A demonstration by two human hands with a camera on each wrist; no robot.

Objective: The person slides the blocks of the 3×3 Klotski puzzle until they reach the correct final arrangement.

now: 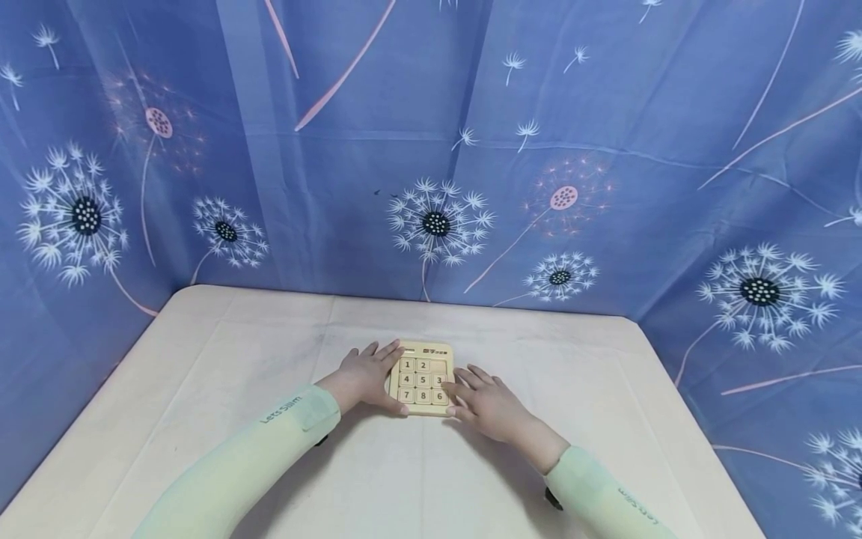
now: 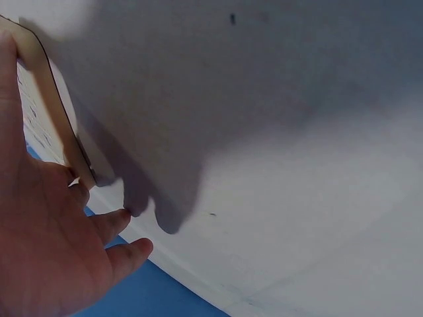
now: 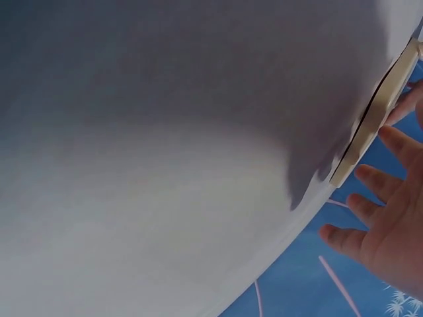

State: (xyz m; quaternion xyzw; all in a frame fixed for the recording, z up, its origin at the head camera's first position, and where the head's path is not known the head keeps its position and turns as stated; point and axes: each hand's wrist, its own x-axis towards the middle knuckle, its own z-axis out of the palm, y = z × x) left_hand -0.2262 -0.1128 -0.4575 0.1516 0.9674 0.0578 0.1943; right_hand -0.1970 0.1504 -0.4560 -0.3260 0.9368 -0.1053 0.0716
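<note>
A pale yellow number slide puzzle (image 1: 427, 410) lies flat on the table, its tiles reading 1, 2, then a gap (image 1: 438, 366); 4, 5, 3; and 7, 8, 6. My left hand (image 1: 367, 376) holds its left side, thumb at the lower left corner and index finger by the upper left one. At the right edge, my right hand (image 1: 494, 408) has its index fingertip on the 3 tile (image 1: 439, 379) and its thumb by the lower right corner. The right hand's other fingers spread loosely beside the frame. Only the puzzle's side edge (image 3: 377, 109) shows in the right wrist view.
A cream-coloured table (image 1: 539, 344) with rounded far corners carries the puzzle near its middle. Blue curtains (image 1: 323, 187) printed with dandelions stand along its back and both sides. Light green sleeves (image 1: 242, 457) cover both forearms.
</note>
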